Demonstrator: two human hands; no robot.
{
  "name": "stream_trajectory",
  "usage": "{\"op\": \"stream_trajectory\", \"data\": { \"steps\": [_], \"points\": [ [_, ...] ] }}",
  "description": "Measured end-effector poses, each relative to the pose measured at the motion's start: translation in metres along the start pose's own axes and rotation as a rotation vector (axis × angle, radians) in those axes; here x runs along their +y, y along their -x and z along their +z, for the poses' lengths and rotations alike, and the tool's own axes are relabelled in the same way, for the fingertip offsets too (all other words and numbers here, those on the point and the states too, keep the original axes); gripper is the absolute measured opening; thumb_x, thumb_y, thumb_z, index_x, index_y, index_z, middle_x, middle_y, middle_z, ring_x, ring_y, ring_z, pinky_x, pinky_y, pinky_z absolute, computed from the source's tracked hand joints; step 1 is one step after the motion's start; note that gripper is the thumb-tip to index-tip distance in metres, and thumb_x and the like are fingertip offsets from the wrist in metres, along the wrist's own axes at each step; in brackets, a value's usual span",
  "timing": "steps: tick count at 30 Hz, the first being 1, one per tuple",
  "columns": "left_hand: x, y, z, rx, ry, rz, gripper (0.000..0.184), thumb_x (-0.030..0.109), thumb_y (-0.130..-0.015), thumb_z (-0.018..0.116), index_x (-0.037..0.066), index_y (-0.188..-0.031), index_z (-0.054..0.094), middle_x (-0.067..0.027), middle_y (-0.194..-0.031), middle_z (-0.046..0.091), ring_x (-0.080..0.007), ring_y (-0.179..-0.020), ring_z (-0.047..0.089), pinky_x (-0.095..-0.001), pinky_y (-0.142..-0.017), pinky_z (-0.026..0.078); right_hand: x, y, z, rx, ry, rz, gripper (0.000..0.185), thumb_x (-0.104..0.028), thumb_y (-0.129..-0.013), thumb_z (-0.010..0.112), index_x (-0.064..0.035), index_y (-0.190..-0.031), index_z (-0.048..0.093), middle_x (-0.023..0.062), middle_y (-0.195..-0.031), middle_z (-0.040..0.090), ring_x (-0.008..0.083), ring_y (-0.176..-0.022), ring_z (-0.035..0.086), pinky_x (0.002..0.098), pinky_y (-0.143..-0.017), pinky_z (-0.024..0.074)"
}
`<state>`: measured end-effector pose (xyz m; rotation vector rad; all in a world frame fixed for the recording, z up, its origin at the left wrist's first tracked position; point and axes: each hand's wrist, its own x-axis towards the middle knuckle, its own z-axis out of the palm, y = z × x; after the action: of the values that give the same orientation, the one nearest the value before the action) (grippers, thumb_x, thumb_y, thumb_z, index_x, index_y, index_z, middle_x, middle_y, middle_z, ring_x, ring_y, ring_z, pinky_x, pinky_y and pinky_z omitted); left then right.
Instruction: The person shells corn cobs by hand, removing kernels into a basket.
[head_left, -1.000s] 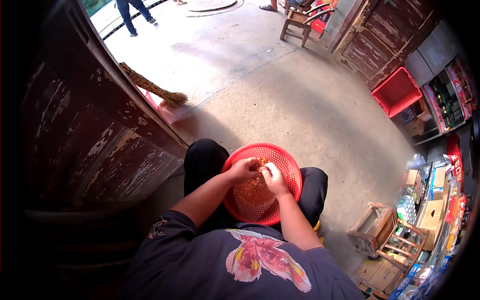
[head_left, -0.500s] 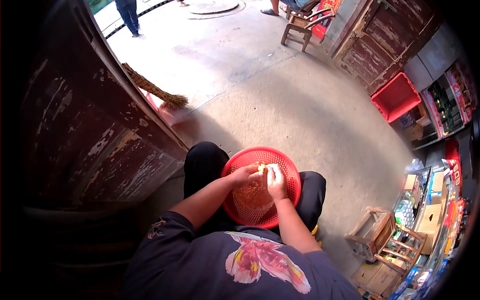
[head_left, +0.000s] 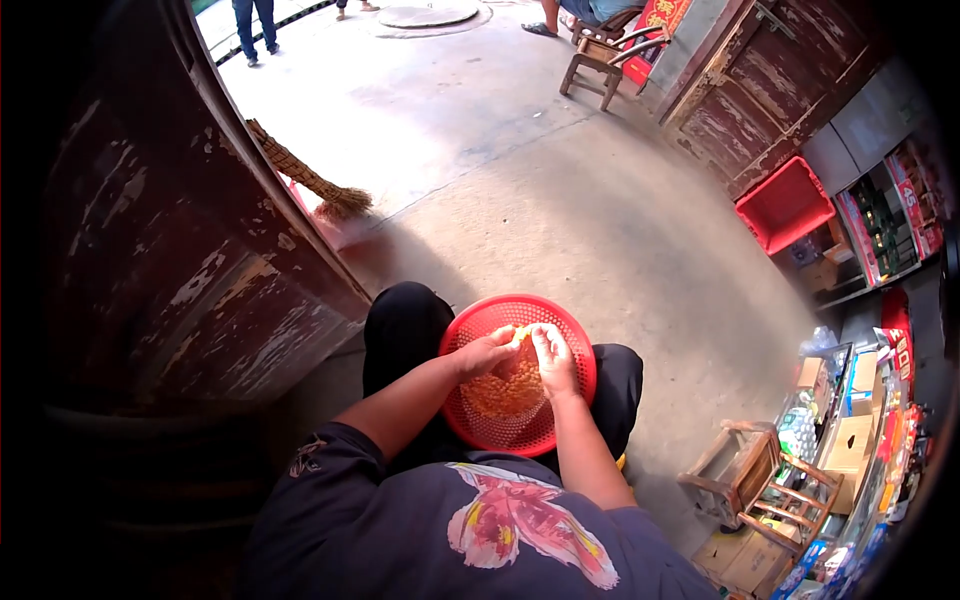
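A red perforated plastic basket rests on my lap between my knees. Many small orange-yellow pieces, which look like corn kernels, cover its bottom. Over the basket, my left hand and my right hand meet with their fingertips close together. Between them shows a small yellow piece, partly covered by the fingers; its exact kind I cannot make out. Both hands are closed in a pinch around it.
A worn wooden door stands at left with a straw broom beside it. At right are a wooden stool, a red crate and shelves of goods. Farther off are a wooden chair and people's legs.
My hands stay together over the basket with small finger shifts, and more orange-yellow pieces show below them. The standing person's legs in the background have moved slightly; the view has shifted a little.
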<state>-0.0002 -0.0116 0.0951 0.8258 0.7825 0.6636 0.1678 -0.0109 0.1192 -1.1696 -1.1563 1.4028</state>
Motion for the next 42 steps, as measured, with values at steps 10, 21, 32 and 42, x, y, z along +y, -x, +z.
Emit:
{"op": "stream_trajectory", "data": {
  "steps": [10, 21, 32, 42],
  "points": [
    [0.001, 0.002, 0.008, 0.052, -0.032, -0.052, 0.041, 0.023, -0.099, 0.043, 0.006, -0.136, 0.037, 0.0028, -0.092, 0.053, -0.0053, -0.081, 0.049, -0.02, -0.073, 0.043, 0.014, 0.002, -0.006, -0.063, -0.113, 0.049, 0.011, -0.012, -0.094, 0.052, -0.0042, -0.099, 0.058, 0.0003, -0.093, 0.059, 0.0091, -0.09, 0.053, 0.0227, -0.083, 0.0427],
    [0.004, 0.001, 0.006, 0.053, -0.362, -0.019, 0.042, 0.024, -0.097, 0.049, 0.005, -0.133, 0.04, 0.0002, -0.099, 0.054, -0.0067, -0.09, 0.05, -0.0216, -0.078, 0.043, 0.016, 0.004, -0.013, 0.036, -0.006, 0.04, 0.012, -0.011, -0.095, 0.049, -0.0042, -0.098, 0.059, 0.0012, -0.094, 0.06, 0.0098, -0.09, 0.055, 0.0228, -0.083, 0.0433],
    [-0.011, -0.004, 0.001, 0.096, -0.461, 0.042, 0.043, 0.024, -0.096, 0.05, 0.003, -0.133, 0.042, -0.0037, -0.113, 0.055, -0.0113, -0.104, 0.05, -0.0259, -0.089, 0.042, 0.031, -0.001, -0.019, -0.075, 0.032, 0.04, 0.012, -0.017, -0.094, 0.054, -0.0062, -0.095, 0.059, -0.0026, -0.085, 0.058, 0.006, -0.082, 0.052, 0.0205, -0.075, 0.0416],
    [0.006, -0.001, 0.006, 0.084, -0.371, -0.051, 0.047, 0.025, -0.097, 0.049, 0.002, -0.137, 0.038, -0.0059, -0.122, 0.052, -0.013, -0.111, 0.048, -0.0263, -0.094, 0.039, 0.022, 0.001, -0.016, -0.071, -0.027, 0.077, 0.016, -0.02, -0.096, 0.051, -0.0059, -0.096, 0.058, -0.0026, -0.089, 0.057, 0.0056, -0.083, 0.051, 0.0202, -0.076, 0.0411]
  ]
}}
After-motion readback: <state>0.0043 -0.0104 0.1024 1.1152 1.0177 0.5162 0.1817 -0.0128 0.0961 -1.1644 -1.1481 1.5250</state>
